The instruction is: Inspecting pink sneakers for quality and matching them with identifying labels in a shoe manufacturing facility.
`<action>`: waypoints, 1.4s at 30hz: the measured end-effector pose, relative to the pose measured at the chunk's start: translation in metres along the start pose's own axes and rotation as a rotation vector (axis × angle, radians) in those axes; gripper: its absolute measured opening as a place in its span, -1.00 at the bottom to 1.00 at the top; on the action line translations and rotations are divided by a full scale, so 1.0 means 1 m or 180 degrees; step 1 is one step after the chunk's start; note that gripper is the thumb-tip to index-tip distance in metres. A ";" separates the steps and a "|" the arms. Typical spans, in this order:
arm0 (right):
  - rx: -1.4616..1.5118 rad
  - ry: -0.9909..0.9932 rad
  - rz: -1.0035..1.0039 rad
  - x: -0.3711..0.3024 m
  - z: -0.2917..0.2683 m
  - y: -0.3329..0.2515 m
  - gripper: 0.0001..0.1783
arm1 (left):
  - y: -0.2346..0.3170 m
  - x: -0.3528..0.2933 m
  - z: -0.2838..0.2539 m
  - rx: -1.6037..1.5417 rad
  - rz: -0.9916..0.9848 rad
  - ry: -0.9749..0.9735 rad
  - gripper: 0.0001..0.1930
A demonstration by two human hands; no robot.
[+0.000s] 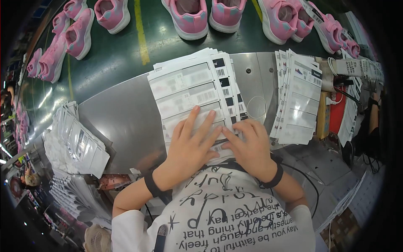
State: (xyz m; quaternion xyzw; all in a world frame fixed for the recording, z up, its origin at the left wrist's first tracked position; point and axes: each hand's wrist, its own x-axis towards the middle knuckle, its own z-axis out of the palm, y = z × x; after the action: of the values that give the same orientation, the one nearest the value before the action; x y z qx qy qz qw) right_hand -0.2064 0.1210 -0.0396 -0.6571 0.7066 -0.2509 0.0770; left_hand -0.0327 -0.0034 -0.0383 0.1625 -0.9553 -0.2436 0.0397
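Note:
A stack of white label sheets (184, 84), with printed barcodes and black blocks along the right side, lies on the metal worktop in front of me. My left hand (193, 138) rests palm down on its near part, fingers spread. At the near right edge of the same stack is my right hand (249, 143). Its fingers are bent and apart, the tips touching the sheets close to my left fingertips. The sheets under both palms are hidden. Just right of the stack, a clear round object (256, 107) lies on the metal.
Beyond the metal worktop (121, 113) runs a green conveyor belt (168, 46) carrying several pink shoes (189, 19). Another label stack (298, 101) sits to the right, more sheets (79, 143) to the left. A black cable (308, 180) curves at the lower right.

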 end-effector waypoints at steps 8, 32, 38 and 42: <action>-0.0252 0.0222 -0.0283 -0.015 0.006 0.003 -0.71 | -0.009 0.007 -0.008 -0.0224 0.0155 -0.0043 -0.44; 0.2518 0.1852 0.0518 0.188 -0.109 0.074 -0.72 | -0.022 0.018 -0.057 0.0641 -0.1964 0.0414 -0.48; 0.0644 0.1801 0.1755 0.250 -0.040 0.230 -0.05 | -0.031 -0.009 -0.031 -0.0643 -0.1977 0.0828 -0.54; 0.0156 0.2184 0.1238 0.216 -0.047 0.181 -0.11 | -0.025 -0.018 -0.049 -0.1042 -0.2156 0.1098 -0.69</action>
State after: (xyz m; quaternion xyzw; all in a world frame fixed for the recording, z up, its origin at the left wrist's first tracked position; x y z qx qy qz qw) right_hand -0.4148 -0.0745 -0.0342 -0.3870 0.7964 -0.4535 -0.1018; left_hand -0.0012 -0.0406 -0.0069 0.4978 -0.7758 -0.3608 0.1422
